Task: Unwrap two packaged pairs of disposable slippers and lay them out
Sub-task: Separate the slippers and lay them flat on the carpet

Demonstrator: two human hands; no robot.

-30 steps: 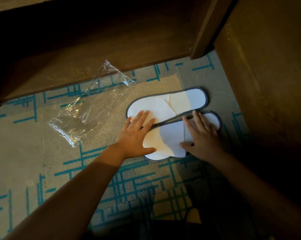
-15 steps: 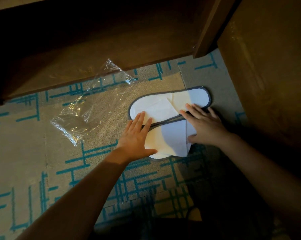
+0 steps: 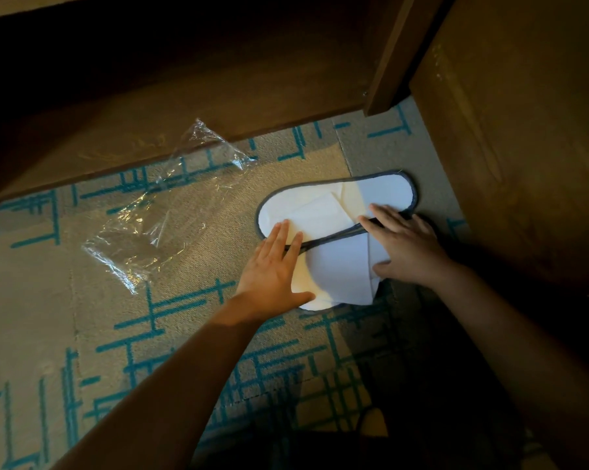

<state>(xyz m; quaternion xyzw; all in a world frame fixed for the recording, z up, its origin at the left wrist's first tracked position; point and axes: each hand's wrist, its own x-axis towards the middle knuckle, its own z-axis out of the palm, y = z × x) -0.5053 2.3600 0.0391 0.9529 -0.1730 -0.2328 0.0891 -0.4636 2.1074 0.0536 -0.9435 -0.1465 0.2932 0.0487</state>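
Two white disposable slippers with dark grey trim lie flat side by side on the carpet. The far slipper (image 3: 333, 205) points right; the near slipper (image 3: 337, 269) sits just below it, partly covered. My left hand (image 3: 272, 276) rests flat with fingers spread on the left ends of both. My right hand (image 3: 408, 245) presses flat on the right part of the near slipper, fingertips reaching the seam between the two. An empty clear plastic wrapper (image 3: 157, 215) lies crumpled on the carpet to the left, apart from both hands.
The floor is beige carpet (image 3: 32, 300) with teal line patterns. A dark wooden furniture base (image 3: 184, 106) runs along the top, with a wooden post (image 3: 388, 62) at its right end. A wooden panel (image 3: 523, 147) stands close on the right of the slippers.
My right hand has slid up and left across the near slipper, from its right end toward the seam. My left hand has barely moved. The slippers and wrapper stay in place.
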